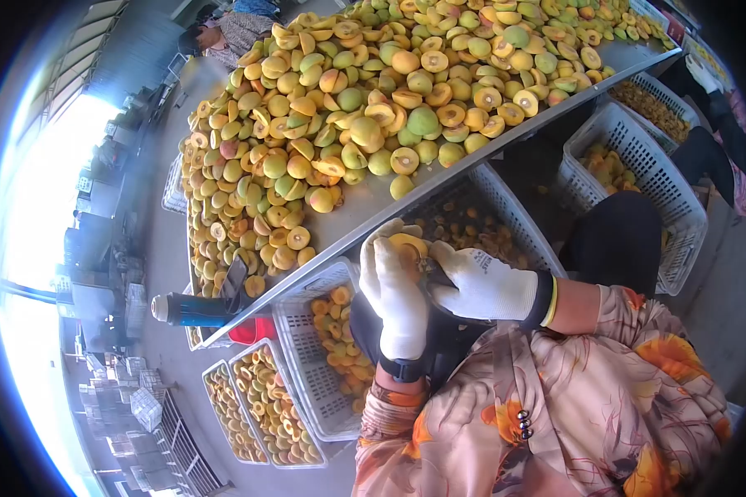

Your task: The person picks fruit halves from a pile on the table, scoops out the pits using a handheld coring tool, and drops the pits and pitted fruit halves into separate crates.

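My left hand (395, 290), in a white glove, is closed around a yellow peach half (411, 245). My right hand (487, 287), gloved too, is right beside it with the fingers curled in toward the fruit. Something small and dark shows between the hands, but what my right hand grips is too hidden to name. Both hands are over my lap, just off the near edge of the metal table (340, 225). A large heap of whole-looking and halved peaches (340, 124) covers much of that table.
Under the table edge stands a crate of pits and scraps (506, 199). A white crate (317, 422) with peach halves is at my left, near trays of halves (278, 406). More crates (675, 217) stand at right. A blue bottle (192, 310) juts from the table corner. Other people sit nearby.
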Demonstrator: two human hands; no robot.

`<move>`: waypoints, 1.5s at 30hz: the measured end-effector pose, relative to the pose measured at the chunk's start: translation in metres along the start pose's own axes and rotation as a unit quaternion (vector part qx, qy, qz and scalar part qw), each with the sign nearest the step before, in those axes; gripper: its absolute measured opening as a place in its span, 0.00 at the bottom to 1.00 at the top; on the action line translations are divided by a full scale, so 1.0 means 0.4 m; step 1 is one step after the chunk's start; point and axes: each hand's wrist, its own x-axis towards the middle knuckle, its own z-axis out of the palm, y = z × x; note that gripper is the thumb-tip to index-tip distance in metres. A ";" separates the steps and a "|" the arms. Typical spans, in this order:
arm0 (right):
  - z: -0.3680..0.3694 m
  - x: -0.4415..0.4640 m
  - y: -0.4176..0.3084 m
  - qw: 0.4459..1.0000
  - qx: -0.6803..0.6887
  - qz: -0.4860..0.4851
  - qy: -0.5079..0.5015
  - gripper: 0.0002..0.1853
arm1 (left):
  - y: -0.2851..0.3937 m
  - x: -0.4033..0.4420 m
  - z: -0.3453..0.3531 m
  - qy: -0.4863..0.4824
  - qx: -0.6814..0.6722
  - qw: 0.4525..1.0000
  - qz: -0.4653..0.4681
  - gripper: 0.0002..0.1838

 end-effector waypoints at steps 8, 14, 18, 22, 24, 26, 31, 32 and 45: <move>-0.047 -0.055 -0.064 0.994 0.066 0.034 -0.086 0.21 | 0.059 -0.045 0.033 -0.026 0.083 0.990 0.112 0.19; -0.113 -0.041 -0.056 0.916 0.240 0.155 -0.281 0.18 | 0.119 -0.054 0.061 -0.123 0.009 0.992 0.002 0.22; -0.111 -0.050 -0.009 0.869 0.320 0.182 -0.332 0.11 | 0.086 -0.048 0.069 -0.169 -0.066 0.983 -0.006 0.25; -0.145 -0.057 0.016 0.856 0.300 0.196 -0.373 0.12 | 0.093 -0.007 -0.014 -0.017 0.064 0.998 -0.005 0.24; -0.140 -0.072 0.077 0.905 0.083 0.202 -0.365 0.15 | 0.072 0.034 -0.184 -0.012 0.290 0.957 -0.018 0.20; -0.119 -0.101 0.158 0.909 -0.107 0.191 -0.354 0.18 | 0.046 0.062 -0.336 -0.020 0.727 0.685 0.033 0.16; -0.101 -0.083 0.205 0.908 -0.135 0.220 -0.330 0.21 | 0.024 0.254 -0.318 -0.006 0.630 0.770 0.100 0.29; -0.097 -0.082 0.220 0.911 -0.140 0.205 -0.328 0.21 | 0.020 0.315 -0.253 -0.022 0.609 0.784 0.117 0.30; -0.142 -0.036 0.202 0.957 -0.062 0.209 -0.193 0.19 | -0.125 0.549 0.045 -0.090 0.278 0.956 0.035 0.32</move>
